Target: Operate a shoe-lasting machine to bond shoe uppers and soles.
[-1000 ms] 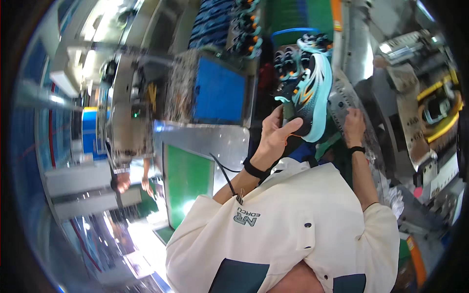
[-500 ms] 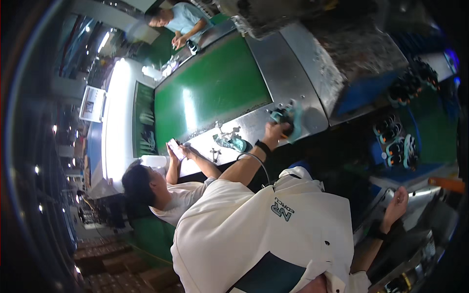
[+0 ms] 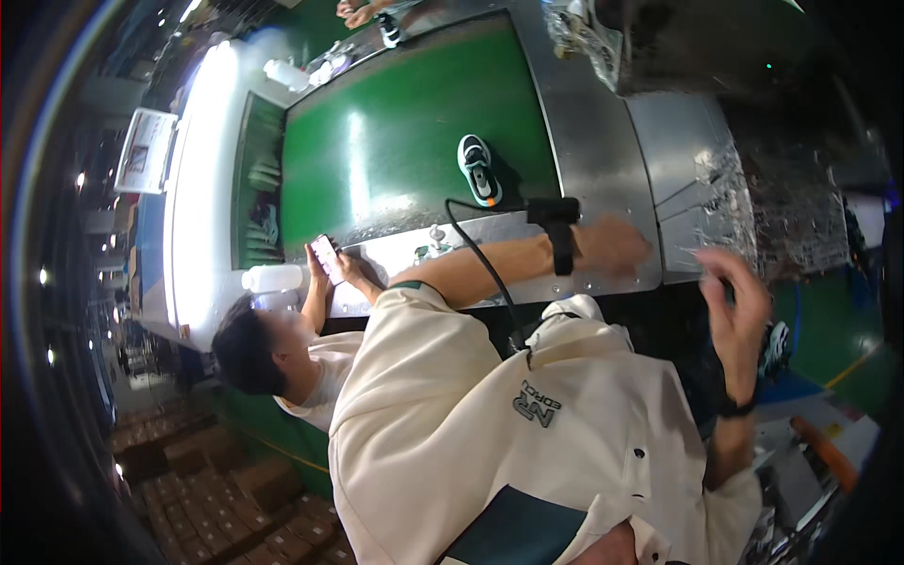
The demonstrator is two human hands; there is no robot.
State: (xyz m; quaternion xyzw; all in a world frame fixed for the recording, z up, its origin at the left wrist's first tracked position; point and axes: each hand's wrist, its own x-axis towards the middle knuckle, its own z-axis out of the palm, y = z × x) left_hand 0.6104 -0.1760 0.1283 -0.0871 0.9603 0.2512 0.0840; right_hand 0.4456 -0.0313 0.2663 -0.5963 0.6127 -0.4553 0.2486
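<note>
My left hand (image 3: 614,247) is stretched over the metal ledge (image 3: 603,141) at the right end of the green belt. Motion smears its fingers, and a black strap with a dark box and cable sits on its wrist. A black and white shoe (image 3: 478,169) with an orange heel lies on the belt, apart from that hand. My right hand (image 3: 736,320) is raised beside the ledge's right end, its fingers curved but apart, with nothing visible in it. My left forearm partly hides a small metal fixture (image 3: 433,240) on the near ledge.
At my left a co-worker holds a phone (image 3: 326,256) near a white bottle (image 3: 273,278). Another person's hands (image 3: 356,13) show beyond the belt near a shoe (image 3: 389,30). A plastic-wrapped machine (image 3: 734,56) stands at the right, cardboard boxes (image 3: 226,499) at lower left.
My left hand no longer has the dark and teal shoe it held; a shoe now lies on the belt. My right hand has risen toward the ledge. The view has shifted.
</note>
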